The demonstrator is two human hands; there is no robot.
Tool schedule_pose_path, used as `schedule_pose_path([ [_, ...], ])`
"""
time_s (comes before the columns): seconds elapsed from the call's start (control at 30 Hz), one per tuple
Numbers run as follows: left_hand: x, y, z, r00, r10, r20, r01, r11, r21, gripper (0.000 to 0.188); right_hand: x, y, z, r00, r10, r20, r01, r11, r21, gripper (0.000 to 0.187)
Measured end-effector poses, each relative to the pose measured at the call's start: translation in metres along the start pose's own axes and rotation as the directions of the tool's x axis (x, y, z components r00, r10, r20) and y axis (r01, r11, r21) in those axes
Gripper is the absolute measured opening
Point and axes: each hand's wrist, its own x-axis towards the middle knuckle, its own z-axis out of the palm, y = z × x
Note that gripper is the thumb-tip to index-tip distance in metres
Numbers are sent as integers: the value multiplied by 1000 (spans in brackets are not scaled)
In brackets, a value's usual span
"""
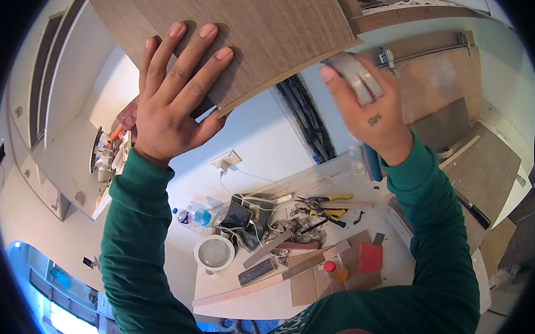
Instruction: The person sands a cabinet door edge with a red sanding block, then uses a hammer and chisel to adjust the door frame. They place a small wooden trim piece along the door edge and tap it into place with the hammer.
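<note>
A brown wood-grain panel (280, 34) spans the top of the view, its pale lower edge slanting up to the right. My left hand (174, 99) lies flat on its face near the lower left corner, fingers spread and thumb by the edge. Just below the panel's right corner, my right hand (375, 119) is closed round a claw hammer (353, 75). The hammer's split metal claw shows above my fingers, and its blue handle runs down behind my wrist. Slight blur covers this hand. Whether the hammer touches the panel I cannot tell.
Below, a cluttered white worktop (231, 306) bears pliers (324, 198), wood strips, a round white light fitting (214, 252), water bottles (199, 215) and a red-capped bottle (336, 270). A plugged socket (226, 159) and black cables (307, 118) are at the wall. Boards (485, 165) lean right.
</note>
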Motion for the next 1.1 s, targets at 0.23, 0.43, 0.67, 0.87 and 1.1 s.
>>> schedule_pose_path([
  [0.23,0,-2,-2,999,14,39,-15,1000,22,68,-5,5,28,995,-94,12,94,996,7,26],
  [0.43,-1,-1,-1,1000,-17,-5,17,999,-32,74,-8,1,37,994,-108,-4,108,994,8,25],
  [0.67,-3,-1,-2,1000,-4,15,4,999,-38,75,-11,-16,54,987,-146,66,147,989,-16,20],
  [0.87,3,0,-9,999,47,-12,-47,994,-102,81,-13,-20,69,991,-113,75,111,993,28,19],
  [1.1,0,-3,-6,999,51,-18,-53,993,-102,87,-16,-22,87,990,-120,74,116,991,64,18],
])
